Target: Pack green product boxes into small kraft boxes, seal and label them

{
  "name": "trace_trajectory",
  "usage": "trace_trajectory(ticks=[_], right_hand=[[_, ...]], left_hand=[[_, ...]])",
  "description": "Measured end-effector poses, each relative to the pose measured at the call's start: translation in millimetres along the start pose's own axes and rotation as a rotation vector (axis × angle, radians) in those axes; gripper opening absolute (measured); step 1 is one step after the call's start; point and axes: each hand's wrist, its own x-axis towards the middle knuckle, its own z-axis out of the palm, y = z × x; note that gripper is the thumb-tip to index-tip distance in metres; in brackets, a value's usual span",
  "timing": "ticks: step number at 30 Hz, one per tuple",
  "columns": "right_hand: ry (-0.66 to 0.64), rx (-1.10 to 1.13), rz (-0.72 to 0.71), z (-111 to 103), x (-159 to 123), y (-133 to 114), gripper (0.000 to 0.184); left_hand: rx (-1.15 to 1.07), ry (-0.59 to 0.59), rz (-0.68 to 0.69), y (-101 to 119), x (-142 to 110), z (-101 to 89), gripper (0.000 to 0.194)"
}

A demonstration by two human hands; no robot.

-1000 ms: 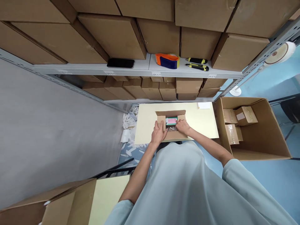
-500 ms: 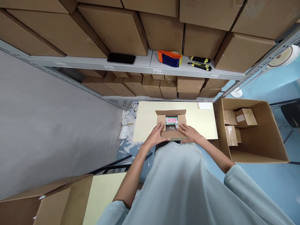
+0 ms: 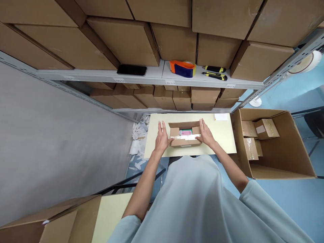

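Observation:
On the pale tabletop [image 3: 157, 148] in front of me is a small cardboard box [image 3: 177, 143], with its far flap standing up and its short side flaps folded inward. A pink and green package [image 3: 186, 132] shows through the gap in its top. Along the near edge runs a flap with a shiny strip of tape [image 3: 186, 137]. My left hand [image 3: 162, 138] is at the left end, fingers stretched out and thumb at the near flap. At the right end is my right hand [image 3: 206, 134], its fingers straight along the side and its thumb on that flap.
A large open carton [image 3: 280, 152] holding several small taped boxes stands to the right. Ahead, a shelf [image 3: 152, 76] carries a phone [image 3: 131, 70], a tape dispenser [image 3: 182, 69] and utility knives [image 3: 214, 75] below stacked cartons. A white card [image 3: 221, 117] lies on the table. Paper scraps [image 3: 139, 130] lie left.
The near flap has come up and inward over the box opening, hiding the clear wrap inside. Both hands have shifted outward to the box's ends, with fingers now pointing away from me.

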Motion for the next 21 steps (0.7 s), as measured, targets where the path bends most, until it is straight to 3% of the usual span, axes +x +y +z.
trace_trajectory(ticks=[3,7,9,14,21], right_hand=[[0.013,-0.024,-0.068,-1.0,2.5,3.5,0.12],[-0.033,-0.061,-0.12,1.4,-14.0,8.4,0.053],[-0.061,-0.058,-0.105,5.3,-23.5,10.5,0.034],[-0.063,-0.001,0.064,12.0,-27.8,9.1,0.032],[-0.157,0.158,0.34,4.4,-2.9,-3.3,0.025]], left_hand=[[0.043,-0.029,0.204,3.7,4.4,-5.7,0.114],[0.026,-0.127,0.219,6.7,-6.8,-2.9,0.052],[-0.018,-0.164,0.192,5.9,-14.3,2.6,0.033],[-0.1,-0.139,0.117,3.3,-12.8,13.0,0.029],[-0.006,-0.205,0.024,6.2,11.4,16.2,0.023]])
